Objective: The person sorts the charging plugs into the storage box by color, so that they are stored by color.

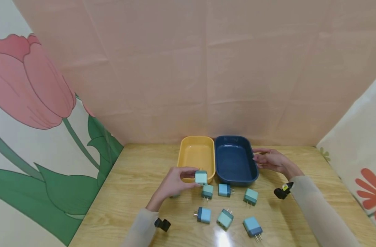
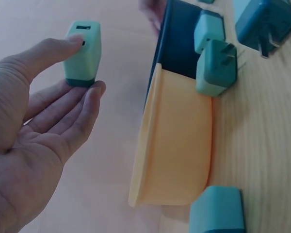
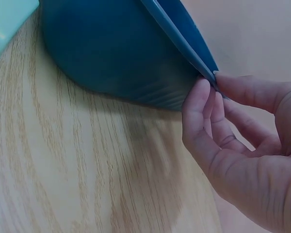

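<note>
A mint-green plug-in charger with a dark green prong end is pinched between thumb and fingers of my left hand. It is held above the front edge of the yellow tray; the left wrist view shows two ports on its near face. My right hand is at the right side of the dark blue tray. In the right wrist view, its thumb and fingers pinch the blue tray's rim, thumb on the inner side.
The trays stand side by side near the back wall. In front lie several more chargers, some green, some blue, prongs pointing various ways. One green charger sits just before the yellow tray. Another is mostly hidden behind my left hand.
</note>
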The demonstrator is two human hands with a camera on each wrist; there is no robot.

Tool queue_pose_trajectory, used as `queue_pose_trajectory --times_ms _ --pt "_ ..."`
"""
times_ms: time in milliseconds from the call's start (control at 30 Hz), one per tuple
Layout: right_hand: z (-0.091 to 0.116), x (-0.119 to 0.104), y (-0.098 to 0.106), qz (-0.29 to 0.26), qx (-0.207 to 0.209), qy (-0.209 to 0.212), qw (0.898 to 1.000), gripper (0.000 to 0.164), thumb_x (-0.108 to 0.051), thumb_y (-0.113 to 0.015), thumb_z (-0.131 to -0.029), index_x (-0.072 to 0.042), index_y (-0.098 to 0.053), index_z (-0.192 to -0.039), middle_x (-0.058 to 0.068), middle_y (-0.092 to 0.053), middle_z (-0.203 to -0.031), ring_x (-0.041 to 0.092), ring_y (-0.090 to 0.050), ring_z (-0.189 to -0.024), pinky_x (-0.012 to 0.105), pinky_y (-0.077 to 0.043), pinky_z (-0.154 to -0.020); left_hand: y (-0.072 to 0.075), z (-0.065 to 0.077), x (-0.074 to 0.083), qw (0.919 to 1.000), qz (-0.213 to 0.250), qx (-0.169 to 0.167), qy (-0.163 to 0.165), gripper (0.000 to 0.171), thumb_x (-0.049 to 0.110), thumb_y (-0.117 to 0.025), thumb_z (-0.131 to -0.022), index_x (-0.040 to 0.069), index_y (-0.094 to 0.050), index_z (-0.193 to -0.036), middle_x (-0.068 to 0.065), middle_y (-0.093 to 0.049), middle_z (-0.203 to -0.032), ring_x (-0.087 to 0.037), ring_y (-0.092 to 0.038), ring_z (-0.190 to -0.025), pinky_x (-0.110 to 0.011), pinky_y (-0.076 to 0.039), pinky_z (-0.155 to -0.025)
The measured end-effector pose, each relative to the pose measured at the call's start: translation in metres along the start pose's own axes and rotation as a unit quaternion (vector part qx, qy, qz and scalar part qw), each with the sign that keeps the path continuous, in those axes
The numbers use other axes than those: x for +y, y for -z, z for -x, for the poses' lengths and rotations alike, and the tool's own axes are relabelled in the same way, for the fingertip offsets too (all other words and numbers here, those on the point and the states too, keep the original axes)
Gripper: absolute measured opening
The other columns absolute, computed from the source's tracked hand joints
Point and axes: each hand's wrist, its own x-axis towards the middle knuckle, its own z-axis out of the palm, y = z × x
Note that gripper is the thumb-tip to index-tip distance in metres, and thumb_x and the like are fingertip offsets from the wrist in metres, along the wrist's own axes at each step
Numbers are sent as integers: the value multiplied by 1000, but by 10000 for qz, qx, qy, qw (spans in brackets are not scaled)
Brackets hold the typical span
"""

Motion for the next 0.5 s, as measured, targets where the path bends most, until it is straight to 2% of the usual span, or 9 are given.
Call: queue_pose_trajectory --times_ms 100,333,500 --pt "5 2 -5 -44 38 -6 10000 65 -7 -55 -108 -1 -23 -165 -5 -69 -95 9 -60 -80 30 -60 -84 2 0 2 10000 39 -15 19 50 32 -89 -86 22 -73 -132 -3 -75 -131 -27 -73 -118 -54 -56 -106" --pt "16 7 -13 -154 116 -49 9998 66 -7 -56 -108 -2 -23 -165 -5 -67 -94 8 -56 -77 29 -60 -84 4 -6 7 10000 24 -87 -11 52 35 -90 -85 23 -73 -133 1 -76 -130 -27 -73 -118 -34 -60 -101" --pt "24 8 -20 -108 265 -100 9995 65 -6 -54 -108 -2 -24 -165 -5 -69 -99 8 -61 -81 29 -60 -85 5 -16 11 9996 48 -207 -206 52 33 -89 -86 19 -72 -134 -3 -76 -130 -30 -72 -119 -43 -59 -103"
